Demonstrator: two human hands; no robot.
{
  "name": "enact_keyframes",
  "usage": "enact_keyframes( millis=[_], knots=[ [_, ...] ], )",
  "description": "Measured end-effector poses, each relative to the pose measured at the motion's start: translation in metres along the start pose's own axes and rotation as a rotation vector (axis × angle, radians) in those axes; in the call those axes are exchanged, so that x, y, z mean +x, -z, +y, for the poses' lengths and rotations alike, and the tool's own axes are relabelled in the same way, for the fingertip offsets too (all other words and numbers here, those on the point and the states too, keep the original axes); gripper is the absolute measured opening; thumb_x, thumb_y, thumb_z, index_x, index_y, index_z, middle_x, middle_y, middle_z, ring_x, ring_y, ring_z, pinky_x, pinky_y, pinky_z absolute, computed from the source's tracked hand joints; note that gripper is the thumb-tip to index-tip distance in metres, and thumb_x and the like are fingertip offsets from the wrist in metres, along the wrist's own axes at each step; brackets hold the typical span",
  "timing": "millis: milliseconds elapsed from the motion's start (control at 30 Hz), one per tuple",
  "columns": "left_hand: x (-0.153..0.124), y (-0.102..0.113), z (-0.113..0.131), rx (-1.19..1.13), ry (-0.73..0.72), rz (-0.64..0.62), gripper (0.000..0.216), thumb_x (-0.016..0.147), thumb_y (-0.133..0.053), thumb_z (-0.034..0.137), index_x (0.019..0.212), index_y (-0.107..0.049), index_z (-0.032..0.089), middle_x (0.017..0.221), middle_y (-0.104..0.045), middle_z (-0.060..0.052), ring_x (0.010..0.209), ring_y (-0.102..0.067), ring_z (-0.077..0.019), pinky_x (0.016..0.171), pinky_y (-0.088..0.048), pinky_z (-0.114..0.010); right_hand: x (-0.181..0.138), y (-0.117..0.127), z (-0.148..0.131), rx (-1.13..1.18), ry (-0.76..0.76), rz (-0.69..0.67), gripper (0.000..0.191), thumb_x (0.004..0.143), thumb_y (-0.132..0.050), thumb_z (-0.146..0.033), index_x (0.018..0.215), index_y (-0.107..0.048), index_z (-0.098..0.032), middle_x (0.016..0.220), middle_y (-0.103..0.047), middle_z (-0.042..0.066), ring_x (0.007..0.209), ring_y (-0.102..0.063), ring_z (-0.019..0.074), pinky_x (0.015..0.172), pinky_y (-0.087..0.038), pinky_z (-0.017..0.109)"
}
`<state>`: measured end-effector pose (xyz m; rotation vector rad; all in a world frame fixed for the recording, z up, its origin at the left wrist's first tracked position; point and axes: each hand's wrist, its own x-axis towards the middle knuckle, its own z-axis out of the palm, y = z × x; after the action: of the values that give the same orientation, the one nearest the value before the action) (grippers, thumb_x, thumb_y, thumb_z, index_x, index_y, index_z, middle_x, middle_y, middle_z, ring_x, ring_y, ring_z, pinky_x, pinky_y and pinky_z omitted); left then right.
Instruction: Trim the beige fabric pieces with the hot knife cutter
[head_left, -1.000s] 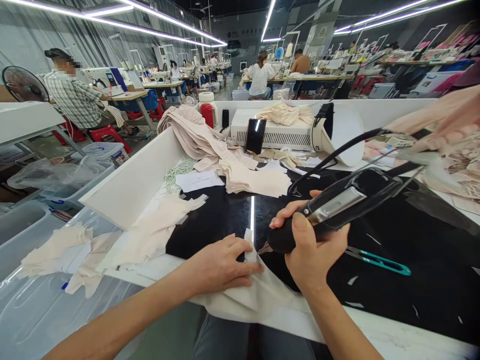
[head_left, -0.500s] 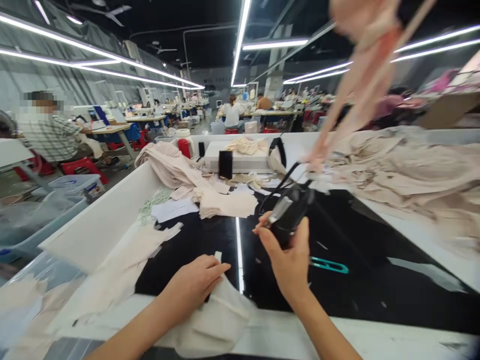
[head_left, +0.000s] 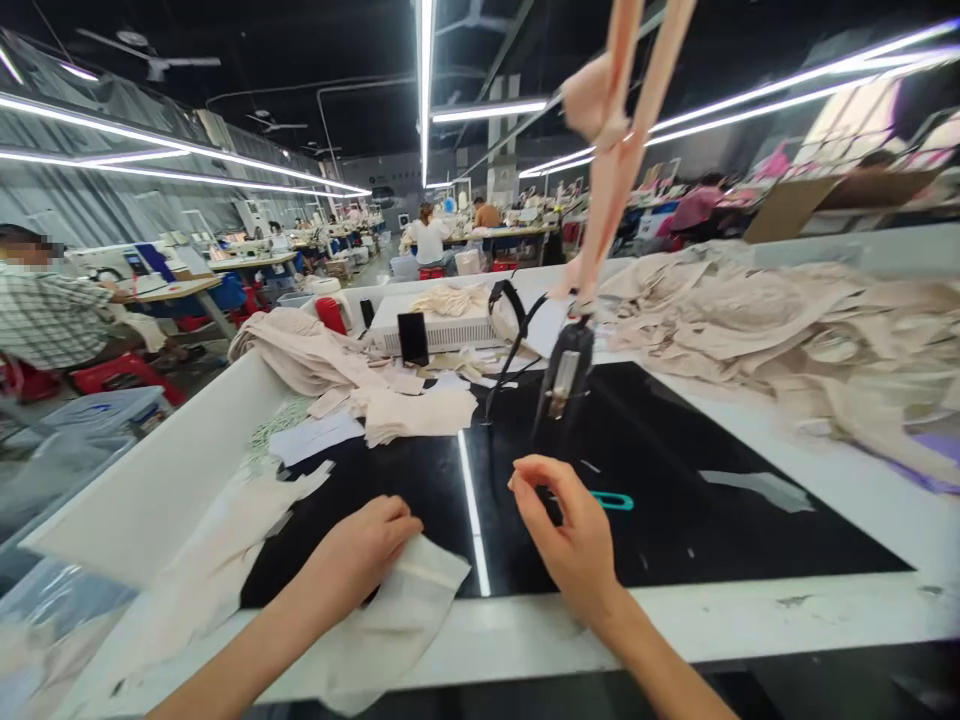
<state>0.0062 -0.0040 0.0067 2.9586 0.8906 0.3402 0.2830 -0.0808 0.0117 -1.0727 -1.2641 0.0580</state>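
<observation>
My left hand (head_left: pixel 382 535) is closed on the edge of a cream fabric piece (head_left: pixel 420 590), which drapes over the front edge of the table. To the right, my right hand (head_left: pixel 566 530) is raised over the black board with thumb and index fingertip pinched together; anything between the tips is too small to make out. Just beyond it hangs a black handheld device (head_left: pixel 566 375) with a metal plate and a black cable, apart from my fingers and slightly blurred. Pink fabric straps (head_left: pixel 611 170) suspend it from above. Behind my right hand lies a teal slotted tool (head_left: pixel 613 501).
A black board (head_left: pixel 660 450) covers the middle of the white table. Cream fabric stacks (head_left: pixel 420 412) lie behind and at left, with a large fabric heap (head_left: pixel 750 310) at right. A dark phone-like slab (head_left: pixel 412 339) leans against a white box. People sit at sewing tables beyond.
My right hand has let go of the black device, which now hangs upright beyond it. My left hand keeps its hold on the fabric, which has shifted slightly. The view has turned right.
</observation>
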Motion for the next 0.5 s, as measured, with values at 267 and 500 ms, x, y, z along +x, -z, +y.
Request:
enact_keyframes(
  millis=[267,500],
  knots=[
    [0.006,0.038,0.015,-0.09,-0.061,0.076,0.029,0.113,-0.047,0.012,0.112,-0.075,0.021,0.112,-0.073,-0.005,0.1,-0.073,-0.0185,0.086,-0.06,-0.028,-0.012,0.009,0.019,0.072,-0.309,-0.264,0.02,0.1,-0.071,-0.044,0.097,-0.081,-0.027,0.084,-0.083,0.001,0.071,-0.081,0.0221,0.062,-0.06,0.03],
    [0.009,0.051,0.02,-0.193,-0.058,0.117,0.026,0.114,-0.052,0.015,0.115,-0.077,0.021,0.113,-0.073,-0.005,0.1,-0.075,-0.0169,0.089,-0.06,-0.027,-0.023,0.007,0.019,0.122,-0.382,-0.482,0.031,0.102,-0.066,-0.053,0.104,-0.084,-0.028,0.094,-0.086,0.004,0.077,-0.081,0.0232,0.064,-0.061,0.031]
  ],
)
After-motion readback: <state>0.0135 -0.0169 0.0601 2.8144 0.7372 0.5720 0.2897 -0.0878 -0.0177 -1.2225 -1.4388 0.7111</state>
